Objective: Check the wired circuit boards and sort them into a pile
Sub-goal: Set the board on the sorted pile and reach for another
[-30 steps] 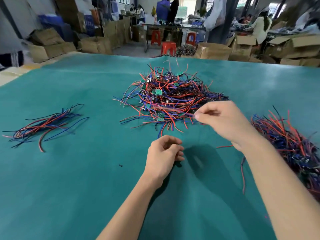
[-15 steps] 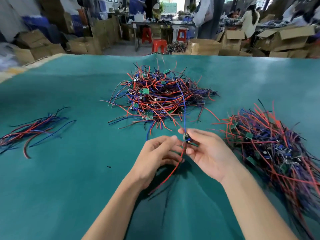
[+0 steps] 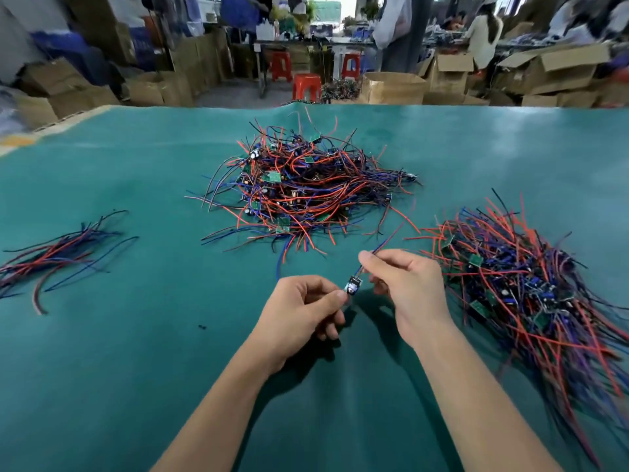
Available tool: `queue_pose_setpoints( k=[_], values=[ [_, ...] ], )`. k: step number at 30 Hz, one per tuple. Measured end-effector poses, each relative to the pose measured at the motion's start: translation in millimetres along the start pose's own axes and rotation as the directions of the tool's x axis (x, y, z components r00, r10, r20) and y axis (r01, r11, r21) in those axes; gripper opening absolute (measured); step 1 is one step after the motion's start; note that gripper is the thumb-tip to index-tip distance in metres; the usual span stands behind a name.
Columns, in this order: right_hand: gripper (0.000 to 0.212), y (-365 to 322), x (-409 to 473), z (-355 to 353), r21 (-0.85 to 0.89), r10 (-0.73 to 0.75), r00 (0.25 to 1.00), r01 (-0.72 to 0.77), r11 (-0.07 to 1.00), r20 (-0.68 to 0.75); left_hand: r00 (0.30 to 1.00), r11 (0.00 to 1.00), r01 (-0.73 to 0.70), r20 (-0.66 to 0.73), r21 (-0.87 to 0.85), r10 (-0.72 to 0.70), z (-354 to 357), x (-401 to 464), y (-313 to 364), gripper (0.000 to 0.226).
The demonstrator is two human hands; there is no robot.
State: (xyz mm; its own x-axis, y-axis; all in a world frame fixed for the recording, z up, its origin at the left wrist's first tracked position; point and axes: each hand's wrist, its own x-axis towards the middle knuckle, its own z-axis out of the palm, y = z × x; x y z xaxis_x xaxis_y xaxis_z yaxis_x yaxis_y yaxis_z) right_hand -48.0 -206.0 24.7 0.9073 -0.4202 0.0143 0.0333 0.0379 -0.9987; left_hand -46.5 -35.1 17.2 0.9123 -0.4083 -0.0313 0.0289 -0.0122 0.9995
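Since prev. frame both hands have shifted: board now pinched by left hand [image 3: 299,310], right hand [image 3: 405,284] has slid up the leads and pulled them out straighter, away from the body. Wired circuit board [image 3: 352,287] sits in the air just above the counter [image 3: 136,386], between the two hands, on the near side of the central heap [image 3: 306,189]. Left grip: thumb + forefinger narrow, closed on the board's lower edge; other fingers curled under. Right grip: fingertips pinching the wires [image 3: 381,248] just past the board; wires run on toward the central heap, free ends blurred. Sorted pile [image 3: 531,287] lies to the right of the central heap, loose wire bundle [image 3: 58,253] well to its left. Judgement: step = inspection of one unit, pre-sort; central heap large, so task looks well short of done. Handling est.: board light, rigid, small; solder joints likely the weak pt, so hold by board edges, not by yanking leads. Wires soft, springy, snag-prone; could drag neighbours when dropped on the sorted pile.
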Motion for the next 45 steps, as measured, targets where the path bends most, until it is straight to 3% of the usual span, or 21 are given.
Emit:
queue_pose_setpoints(
  k=[4, 10, 14, 17, 20, 22, 24, 27, 31, 36, 39, 43, 45],
  values=[
    [0.017, 3.6, 13.0, -10.5, -0.083, -0.141, 0.962, 0.124, 0.989, -0.234, 0.998, 0.998, -0.016, 0.065, 0.068, 0.012, -1.8, -1.2, 1.8, 0.014],
    [0.009, 1.5, 28.3, -36.4, -0.050, -0.196, 0.835, 0.199, 0.979, -0.514, 0.987, 0.989, -0.044, 0.160, 0.138, 0.022, 2.4, -5.8, 0.6, 0.017],
    [0.016, -11.6, 31.0, -42.6, 0.388, 0.062, 0.764, 0.254, 0.886, -0.643, 0.994, 0.997, -0.042, 0.105, 0.066, 0.035, 1.3, -6.8, -0.4, 0.016],
    [0.016, -13.6, 17.3, -24.1, 0.403, 0.042, 0.848, 0.207, 0.891, -0.528, 0.996, 0.994, -0.062, -0.064, -0.085, 0.057, 2.7, -1.9, -3.0, 0.015],
    [0.023, -8.4, -6.6, 8.6, 0.080, -0.124, 0.990, 0.129, 0.988, -0.060, 0.983, 0.987, -0.099, -0.165, -0.129, 0.077, 1.1, 1.3, -6.1, 0.017],
    [0.032, -3.1, -17.2, 18.9, -0.141, -0.144, 0.964, 0.178, 0.974, 0.222, 0.982, 0.988, -0.107, -0.167, -0.107, 0.088, -0.4, 0.8, -8.0, 0.021],
    [0.027, -2.2, -20.9, 18.8, -0.241, -0.186, 0.934, 0.265, 0.934, 0.306, 0.982, 0.991, -0.111, -0.159, -0.078, 0.098, -1.9, 0.5, -8.2, 0.024],
    [0.023, -4.8, -16.3, 9.3, -0.242, -0.255, 0.923, 0.328, 0.913, 0.289, 0.993, 0.993, -0.089, -0.084, -0.076, 0.082, -2.9, 0.4, -4.4, 0.019],
    [0.035, -11.6, -8.3, -1.4, -0.070, -0.274, 0.958, 0.280, 0.957, 0.086, 0.996, 0.996, -0.039, 0.081, -0.076, 0.046, -3.0, -2.7, 2.2, 0.015],
    [0.013, -32.7, -4.9, -9.3, 0.008, -0.277, 0.960, 0.278, 0.961, -0.046, 0.979, 0.991, 0.022, 0.204, -0.133, 0.006, -0.6, -4.7, 7.4, 0.019],
    [0.019, -55.0, -6.4, -10.4, 0.072, -0.320, 0.938, 0.332, 0.941, -0.133, 0.966, 0.987, 0.045, 0.257, -0.152, -0.005, 1.0, -7.8, 8.8, 0.020],
    [0.011, -109.4, -20.5, -0.7, 0.223, -0.427, 0.894, 0.447, 0.866, -0.133, 0.979, 0.992, 0.014, 0.204, -0.129, 0.012, 1.5, -6.9, 5.6, 0.019],
    [0.011, -134.7, -28.3, 18.1, 0.261, -0.469, 0.883, 0.459, 0.849, -0.026, 0.984, 0.995, 0.018, 0.176, -0.097, -0.001, 5.4, -5.8, 4.6, 0.019]
  ],
)
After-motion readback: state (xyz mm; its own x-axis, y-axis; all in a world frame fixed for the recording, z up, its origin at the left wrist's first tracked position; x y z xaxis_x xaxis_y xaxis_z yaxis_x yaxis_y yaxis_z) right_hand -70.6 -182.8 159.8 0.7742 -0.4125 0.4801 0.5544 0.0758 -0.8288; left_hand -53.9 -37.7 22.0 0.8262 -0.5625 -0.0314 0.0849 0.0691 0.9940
